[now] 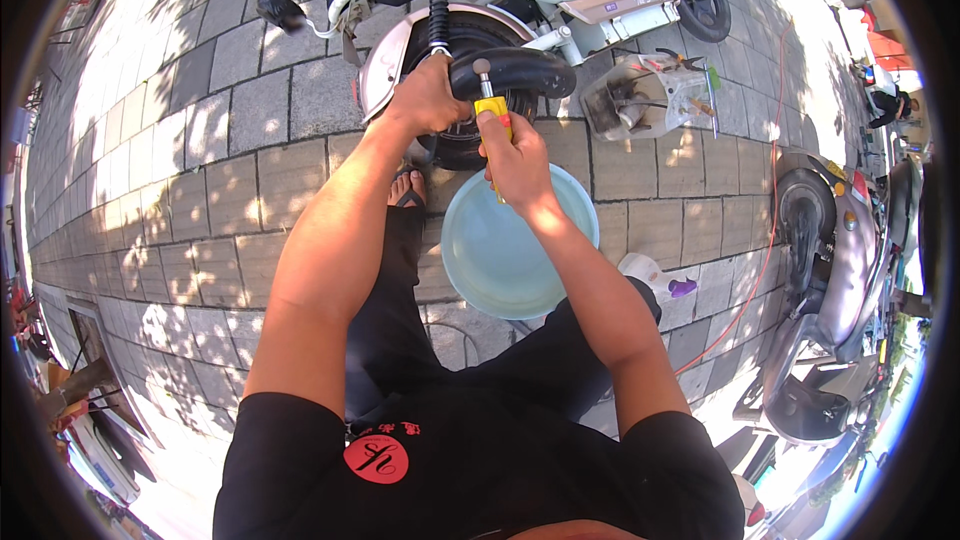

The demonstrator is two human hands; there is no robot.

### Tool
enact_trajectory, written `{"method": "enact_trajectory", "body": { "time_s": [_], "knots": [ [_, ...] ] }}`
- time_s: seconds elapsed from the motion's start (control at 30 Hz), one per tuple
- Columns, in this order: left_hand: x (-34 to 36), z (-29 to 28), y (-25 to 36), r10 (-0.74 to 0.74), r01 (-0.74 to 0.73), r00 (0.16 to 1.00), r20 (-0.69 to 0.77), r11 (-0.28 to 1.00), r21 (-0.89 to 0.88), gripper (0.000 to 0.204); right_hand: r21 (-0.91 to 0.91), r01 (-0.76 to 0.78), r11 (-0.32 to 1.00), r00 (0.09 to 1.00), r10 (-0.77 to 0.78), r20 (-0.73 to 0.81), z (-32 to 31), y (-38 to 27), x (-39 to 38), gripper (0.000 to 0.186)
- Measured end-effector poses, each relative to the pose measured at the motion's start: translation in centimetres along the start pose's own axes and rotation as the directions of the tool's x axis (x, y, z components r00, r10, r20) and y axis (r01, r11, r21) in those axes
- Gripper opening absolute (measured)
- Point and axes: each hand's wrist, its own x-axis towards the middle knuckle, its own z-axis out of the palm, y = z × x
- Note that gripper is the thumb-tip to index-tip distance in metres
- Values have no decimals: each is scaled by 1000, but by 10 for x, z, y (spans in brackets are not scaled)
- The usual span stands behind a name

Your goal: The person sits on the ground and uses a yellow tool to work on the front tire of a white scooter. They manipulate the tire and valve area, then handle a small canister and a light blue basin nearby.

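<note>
Looks partway done, black tube (540,70) bulging out of the scooter wheel (464,151) at 12 o'clock, not seated yet, right hand (518,162) wrapped round a yellow-handled tool (491,105), left hand (428,100) at the wheel (can't tell its exact grip)

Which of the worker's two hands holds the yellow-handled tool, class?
The right hand, wrapped around the yellow-handled tool with a rounded metal tip. The left hand, just below the black coil spring, shows no such tool.

Open-air workshop, sunlit paving stones (235,58), scooter (620,6), tool tub (690,95)
</note>
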Motion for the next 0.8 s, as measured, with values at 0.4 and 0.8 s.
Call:
{"method": "enact_trajectory", "body": {
  "time_s": [0.4, 0.8],
  "knots": [
    [0, 4, -1, 16, -17, 999, -49, 1000, -10, 74, 46, -48, 998, 997, 45, 56, 6, -1, -6, 43],
    [2, 3, -6, 32, -33, 999, -37, 999, -26, 73, 46, 2, 999, 1000, -3, 13, 1, 3, -14, 40]
  ]
}}
